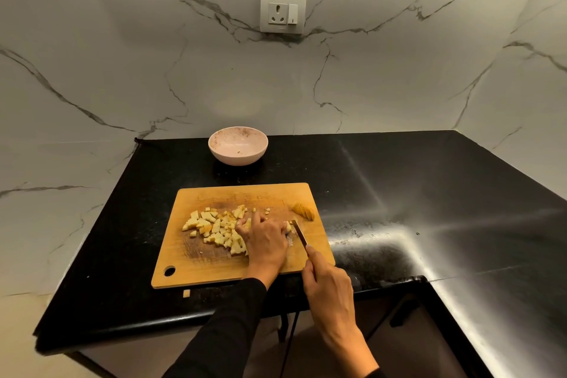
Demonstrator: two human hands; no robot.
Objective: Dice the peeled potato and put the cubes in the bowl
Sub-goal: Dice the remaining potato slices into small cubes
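Left hand: my fingers curl down on small yellow potato cubes on the wooden cutting board.
Right hand: I grip the thin metal knife.
Pale round bowl: behind the board, apart.

head | worn, faces forward-down | near | counter, wall

Pale potato cubes lie heaped just left of the left hand; the pink bowl stands upright well beyond it.

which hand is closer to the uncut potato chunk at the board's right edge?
Right. The right hand holds the knife below the potato chunk; the left hand is left of it.
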